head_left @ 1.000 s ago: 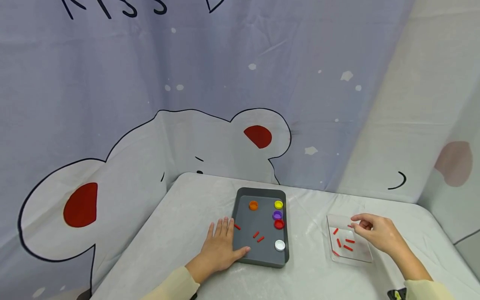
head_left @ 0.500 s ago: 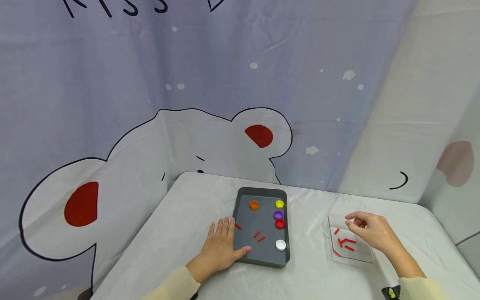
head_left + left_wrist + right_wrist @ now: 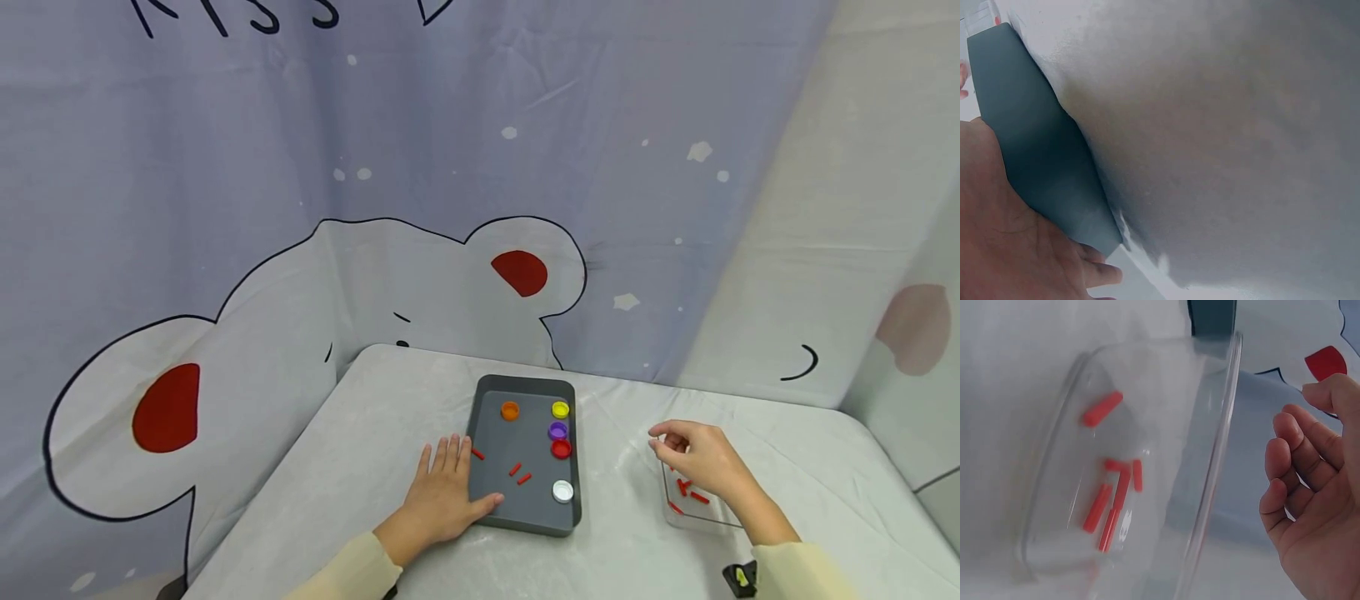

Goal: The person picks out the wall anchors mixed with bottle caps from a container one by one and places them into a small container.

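My left hand (image 3: 441, 498) lies flat along the left edge of a dark grey tray (image 3: 517, 517), its thumb reaching over the near-left corner. Three short red sticks (image 3: 515, 469) lie in the tray. In the left wrist view the palm rests against the tray's side (image 3: 1038, 112). Over the far-left part of a clear plastic box (image 3: 701, 522) hovers my right hand (image 3: 697, 457), fingers loosely curled and thumb apart. Nothing shows between its fingers in the right wrist view. Several red sticks (image 3: 1097, 507) lie inside the box, two or more of them touching.
Small round cups stand in the tray: orange (image 3: 510, 411), yellow (image 3: 560, 409), purple (image 3: 557, 431), red (image 3: 561, 448) and white (image 3: 562, 491). A white cloth (image 3: 622, 550) covers the table, and a printed curtain (image 3: 420, 125) hangs behind it.
A red stick beneath my right fingers has dropped among the others in the box. My right hand has moved left toward the tray. The left hand stays put.
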### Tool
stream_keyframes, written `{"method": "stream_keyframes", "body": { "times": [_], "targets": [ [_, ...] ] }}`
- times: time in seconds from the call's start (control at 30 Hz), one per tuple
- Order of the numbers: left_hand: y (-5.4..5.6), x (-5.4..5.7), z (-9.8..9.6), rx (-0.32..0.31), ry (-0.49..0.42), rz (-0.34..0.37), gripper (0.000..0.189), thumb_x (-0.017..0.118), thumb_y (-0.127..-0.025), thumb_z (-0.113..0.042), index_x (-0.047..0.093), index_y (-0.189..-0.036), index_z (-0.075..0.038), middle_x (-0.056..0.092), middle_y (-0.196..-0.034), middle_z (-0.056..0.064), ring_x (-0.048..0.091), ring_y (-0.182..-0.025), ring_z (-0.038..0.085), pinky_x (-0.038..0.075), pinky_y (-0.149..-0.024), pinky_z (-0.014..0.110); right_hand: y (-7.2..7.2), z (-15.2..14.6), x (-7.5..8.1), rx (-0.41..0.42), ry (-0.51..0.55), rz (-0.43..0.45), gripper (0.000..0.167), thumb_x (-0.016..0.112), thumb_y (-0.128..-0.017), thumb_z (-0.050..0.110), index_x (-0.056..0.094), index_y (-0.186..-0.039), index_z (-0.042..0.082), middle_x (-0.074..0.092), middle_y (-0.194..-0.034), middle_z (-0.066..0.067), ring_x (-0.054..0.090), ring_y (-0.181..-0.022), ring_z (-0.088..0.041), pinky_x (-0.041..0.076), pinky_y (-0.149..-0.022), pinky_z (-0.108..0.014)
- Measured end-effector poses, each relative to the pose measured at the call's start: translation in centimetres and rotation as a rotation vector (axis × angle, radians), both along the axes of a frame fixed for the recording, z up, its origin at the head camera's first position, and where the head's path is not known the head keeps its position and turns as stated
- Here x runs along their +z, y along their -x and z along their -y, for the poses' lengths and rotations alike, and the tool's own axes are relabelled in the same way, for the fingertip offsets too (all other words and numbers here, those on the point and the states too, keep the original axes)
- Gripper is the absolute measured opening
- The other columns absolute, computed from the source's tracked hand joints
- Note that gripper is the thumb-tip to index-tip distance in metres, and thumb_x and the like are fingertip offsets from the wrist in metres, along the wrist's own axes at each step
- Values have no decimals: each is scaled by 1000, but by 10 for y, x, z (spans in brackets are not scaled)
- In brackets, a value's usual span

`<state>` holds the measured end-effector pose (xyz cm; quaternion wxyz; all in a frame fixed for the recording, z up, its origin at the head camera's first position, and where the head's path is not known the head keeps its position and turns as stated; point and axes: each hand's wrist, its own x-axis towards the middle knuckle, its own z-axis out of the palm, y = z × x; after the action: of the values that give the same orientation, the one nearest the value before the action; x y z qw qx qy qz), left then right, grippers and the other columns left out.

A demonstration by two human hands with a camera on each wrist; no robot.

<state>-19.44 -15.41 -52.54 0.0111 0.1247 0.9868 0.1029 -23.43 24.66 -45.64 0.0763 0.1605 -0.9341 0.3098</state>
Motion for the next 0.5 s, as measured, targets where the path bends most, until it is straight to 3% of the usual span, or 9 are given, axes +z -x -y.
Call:
{"method": "stream_keyframes", "body": {
  "times": [0.2, 0.5],
  "targets": [
    [1, -1, 0, 0, 7, -5, 108, 43, -91, -79, 23, -159, 2, 24, -165, 22, 19, -153, 40, 7, -121, 61, 5, 14, -3, 23, -2, -28, 14, 72, -92, 18, 76, -103, 11, 59, -71, 12, 52, -67, -2, 43, -60, -24],
    [-4, 10, -2, -6, -12, 5, 106, 48, -91, -76, 25, -158, 4, 26, -163, 24, 21, -152, 42, 9, -121, 62, 8, 37, -7, 72, 33, -13, 15, 73, -92, 19, 76, -104, 10, 57, -72, 10, 51, -67, -3, 43, -57, -24]
  ]
}}
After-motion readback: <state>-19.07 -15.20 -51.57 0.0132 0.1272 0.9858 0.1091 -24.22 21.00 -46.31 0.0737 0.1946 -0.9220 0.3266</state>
